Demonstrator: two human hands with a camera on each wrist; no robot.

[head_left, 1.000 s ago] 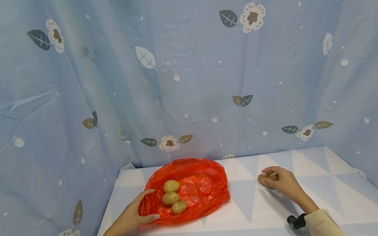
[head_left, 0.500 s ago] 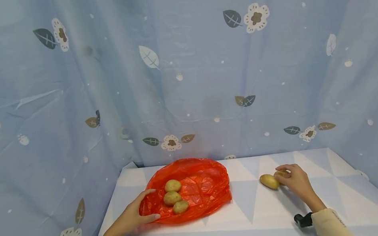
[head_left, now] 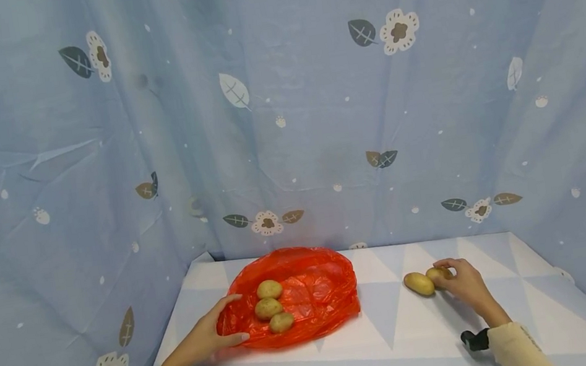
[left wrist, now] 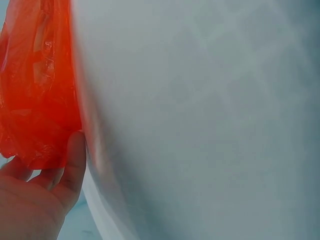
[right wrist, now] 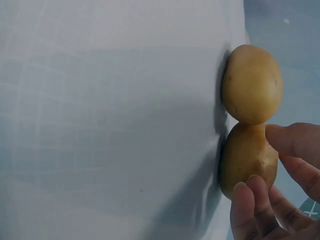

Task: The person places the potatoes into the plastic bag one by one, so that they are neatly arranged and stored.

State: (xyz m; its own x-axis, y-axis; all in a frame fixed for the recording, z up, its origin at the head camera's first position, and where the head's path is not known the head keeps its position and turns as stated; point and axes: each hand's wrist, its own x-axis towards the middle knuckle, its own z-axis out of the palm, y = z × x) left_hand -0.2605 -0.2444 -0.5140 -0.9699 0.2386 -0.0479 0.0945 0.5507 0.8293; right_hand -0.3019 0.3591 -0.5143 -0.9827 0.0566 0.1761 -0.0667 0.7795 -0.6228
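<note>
A red plastic bag (head_left: 314, 292) lies spread on the table with three potatoes (head_left: 268, 308) in its left part. My left hand (head_left: 210, 334) rests against the bag's left edge, thumb and fingers wide apart; in the left wrist view, the hand (left wrist: 45, 195) touches the red plastic. On the right, my right hand (head_left: 461, 284) holds a potato (head_left: 438, 275) with thumb and fingertips. That potato touches another potato (head_left: 418, 284) to its left. The right wrist view shows the held potato (right wrist: 250, 157) between the fingers, end to end with the other potato (right wrist: 252, 85).
The table (head_left: 394, 344) has a pale triangle pattern and printed letters near its front. Blue curtains (head_left: 305, 112) with flowers and leaves stand behind and at both sides. A black wrist device (head_left: 475, 340) sits below my right hand.
The right hand has moved slightly right from the first potato, which now lies free, and grips a second potato beside it. The left hand stays at the bag.
</note>
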